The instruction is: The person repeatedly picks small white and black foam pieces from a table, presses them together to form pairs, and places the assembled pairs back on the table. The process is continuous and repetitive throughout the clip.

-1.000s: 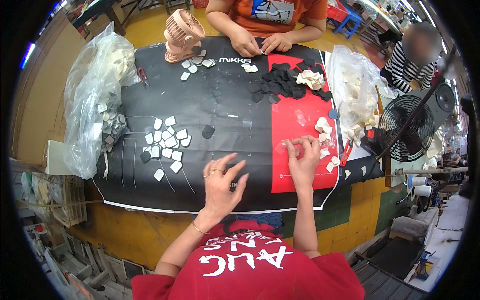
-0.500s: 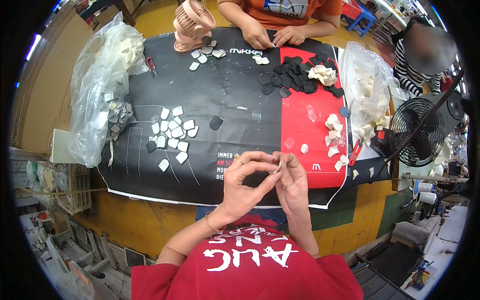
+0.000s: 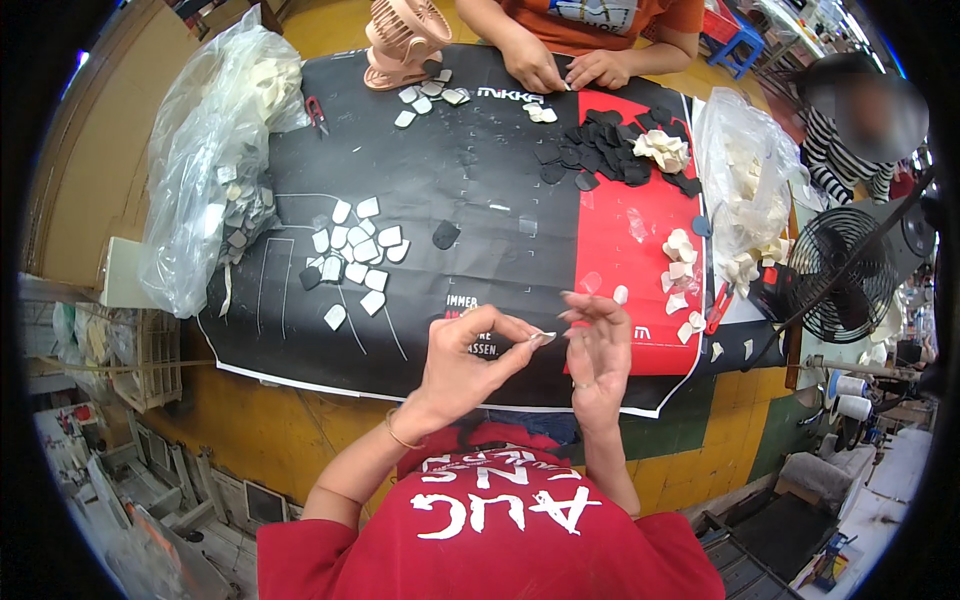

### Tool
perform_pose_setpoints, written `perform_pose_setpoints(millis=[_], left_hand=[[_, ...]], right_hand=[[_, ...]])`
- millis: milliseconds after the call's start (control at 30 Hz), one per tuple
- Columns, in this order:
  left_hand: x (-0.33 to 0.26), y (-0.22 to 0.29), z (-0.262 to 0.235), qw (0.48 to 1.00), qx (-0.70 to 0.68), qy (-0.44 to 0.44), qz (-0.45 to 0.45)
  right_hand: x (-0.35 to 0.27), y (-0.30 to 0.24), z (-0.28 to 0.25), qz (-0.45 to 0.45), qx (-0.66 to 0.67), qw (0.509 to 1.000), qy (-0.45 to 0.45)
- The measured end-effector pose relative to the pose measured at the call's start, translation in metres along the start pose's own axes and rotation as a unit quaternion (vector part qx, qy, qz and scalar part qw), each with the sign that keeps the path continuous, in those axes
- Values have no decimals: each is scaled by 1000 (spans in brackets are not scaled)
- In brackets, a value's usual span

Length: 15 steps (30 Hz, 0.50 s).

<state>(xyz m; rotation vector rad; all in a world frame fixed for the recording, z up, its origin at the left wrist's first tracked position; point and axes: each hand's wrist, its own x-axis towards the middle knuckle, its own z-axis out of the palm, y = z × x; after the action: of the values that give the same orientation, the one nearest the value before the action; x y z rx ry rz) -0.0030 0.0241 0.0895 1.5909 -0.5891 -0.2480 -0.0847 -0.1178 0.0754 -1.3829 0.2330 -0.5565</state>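
My left hand [image 3: 470, 365] pinches a small cream-white piece [image 3: 543, 338] between thumb and fingertips, above the near edge of the table mat. To its right my right hand [image 3: 600, 350] is raised with the fingers apart, holding nothing and not touching the piece. One loose cream piece [image 3: 621, 294] lies on the red part of the mat just beyond my right hand. A cluster of white rounded tabs with dark edges [image 3: 358, 242] lies to the left on the black part. Between that cluster and the red part sits a single black tab [image 3: 446, 235].
Across the table a co-worker's hands [image 3: 565, 70] handle a small white piece. Black tabs [image 3: 605, 145] are piled near them. Plastic bags [image 3: 185, 180] of pieces stand left and right. Also around are red snips [image 3: 317, 115], a pink fan [image 3: 400, 40], a red cutter [image 3: 718, 308] and a black fan [image 3: 842, 265].
My right hand has let go of the small piece, moved away to the right and opened. The left hand keeps the piece pinched. The whole view has shifted slightly.
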Motion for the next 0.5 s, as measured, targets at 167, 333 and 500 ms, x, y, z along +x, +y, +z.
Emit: perform_pose_setpoints(millis=[167, 333, 500], left_hand=[[2, -7, -24, 987, 106, -117, -17], [-2, -8, -31, 966, 202, -146, 64], [-6, -8, -31, 986, 142, -84, -4]], right_hand=[[15, -16, -10, -32, -267, 946, -178], [20, -14, -6, 28, -293, 927, -231], [16, -10, -7, 31, -288, 939, -183]])
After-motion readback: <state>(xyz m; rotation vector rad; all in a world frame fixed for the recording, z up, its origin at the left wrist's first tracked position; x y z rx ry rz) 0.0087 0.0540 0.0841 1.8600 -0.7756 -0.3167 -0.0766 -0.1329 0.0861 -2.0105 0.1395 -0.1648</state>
